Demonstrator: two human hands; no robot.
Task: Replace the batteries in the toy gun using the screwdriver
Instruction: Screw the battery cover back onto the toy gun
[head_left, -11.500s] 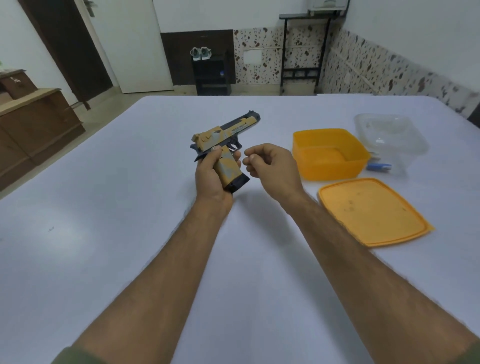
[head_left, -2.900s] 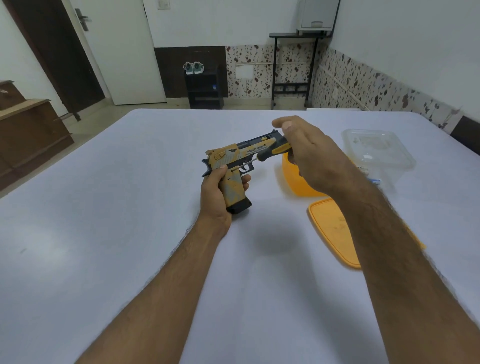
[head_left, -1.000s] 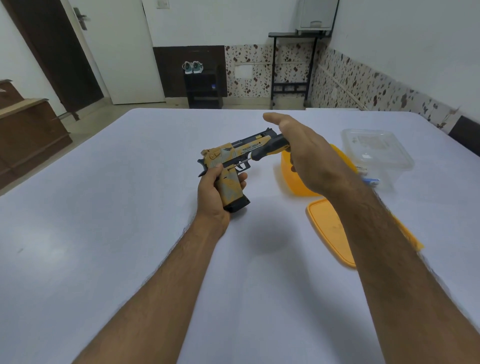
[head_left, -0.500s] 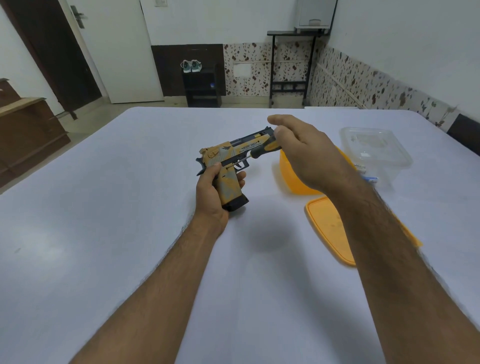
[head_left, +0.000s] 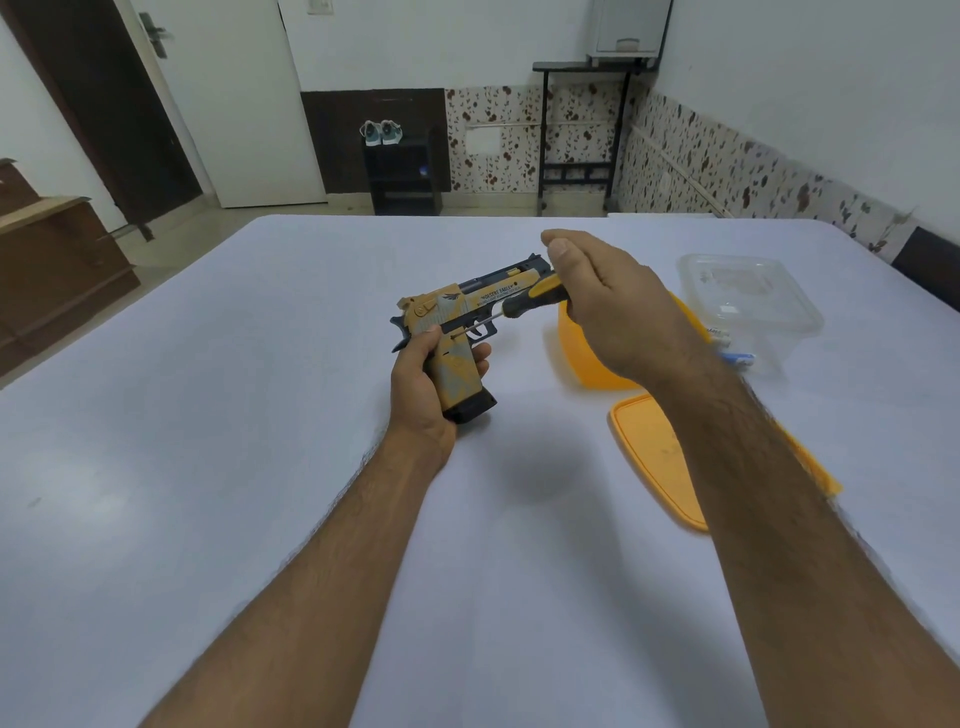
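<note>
Left hand (head_left: 423, 387) wraps the grip of the toy gun (head_left: 457, 322), holding it above the desk (head_left: 208, 415) with its side turned toward the tool. Right hand (head_left: 618, 312) curls around the screwdriver (head_left: 524, 301), tip at the grip's upper side, presumably on a cover screw.

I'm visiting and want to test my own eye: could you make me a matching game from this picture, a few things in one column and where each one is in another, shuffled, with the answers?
Things:
1. toy gun
2. screwdriver
3. orange lid
4. clear container

Places:
A. lying flat on the table, partly hidden by the right forearm
B. standing at the far right of the table
C. gripped by its handle in the left hand
D. held in the right hand, tip against the gun

Pairs: 1-C, 2-D, 3-A, 4-B
</note>
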